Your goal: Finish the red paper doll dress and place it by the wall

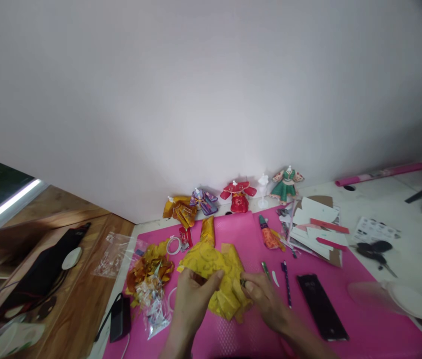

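Yellow patterned fabric (207, 262), cut or sewn with a sleeve-like piece pointing up, lies on the pink mat (363, 319). My left hand (198, 294) is at its lower left, thumb and fingers pinched on the fabric's edge. On the right side, my right hand (261, 296) has its fingers closed round a small dark object at the fabric's right edge; what it is cannot be made out. Miniature garments in orange (181, 210), purple (204, 201), red (238, 196) and green (287, 185) stand along the wall, with a bare white mannequin (263, 191) among them.
Left of the fabric are orange scraps (149, 269), clear plastic bags (156, 311), a tape roll (174, 246) and a black box (120, 319). To the right lie a pen (286, 284), a phone (322, 306), papers (317, 224), black scissors (377, 253) and a cup on its side (408, 300).
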The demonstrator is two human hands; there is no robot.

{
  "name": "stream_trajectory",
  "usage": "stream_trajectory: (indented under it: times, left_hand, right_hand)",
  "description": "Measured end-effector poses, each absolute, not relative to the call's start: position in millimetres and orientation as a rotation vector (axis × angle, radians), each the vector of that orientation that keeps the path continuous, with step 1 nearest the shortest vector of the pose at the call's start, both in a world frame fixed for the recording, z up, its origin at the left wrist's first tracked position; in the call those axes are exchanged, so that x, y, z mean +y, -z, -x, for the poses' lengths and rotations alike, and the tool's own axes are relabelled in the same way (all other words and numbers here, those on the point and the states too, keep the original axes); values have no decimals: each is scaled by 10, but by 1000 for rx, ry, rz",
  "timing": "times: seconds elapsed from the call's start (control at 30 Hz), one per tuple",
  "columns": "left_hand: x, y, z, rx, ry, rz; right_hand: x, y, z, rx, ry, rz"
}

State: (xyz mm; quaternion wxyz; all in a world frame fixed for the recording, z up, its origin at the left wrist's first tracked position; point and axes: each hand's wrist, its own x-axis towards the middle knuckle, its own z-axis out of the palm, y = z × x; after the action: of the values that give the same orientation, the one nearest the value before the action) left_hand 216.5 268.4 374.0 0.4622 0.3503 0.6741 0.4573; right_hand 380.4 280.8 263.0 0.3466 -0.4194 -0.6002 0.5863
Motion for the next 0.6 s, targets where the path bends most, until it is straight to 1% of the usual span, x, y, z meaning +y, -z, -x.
stream_trajectory:
  times: [0.07,0.17,0.3,0.43,0.6]
  left_hand:
    - [2703,-3733,-2136,1688,-1147,-873]
    - [2743,-3715,-2049,1757,-1259,-857]
    - [2771,-3660,-1907,1822,-1357,-804]
    - [2757,-3592,-1837,1872,-1342,-828]
    - [2742,-3569,-1831,1904,-1303,-843]
  right_hand:
    - [2807,-2651,-3786,-1440,-1663,1061]
    - [2814,-2703,-3756,-1290,-1994,902]
    - [2833,-2852,-3776,-698,-2389,558]
    - [2834,-3045,-3844,-256,-2511,237]
    - [2830,-3226,-3878,-10,-2583,-41]
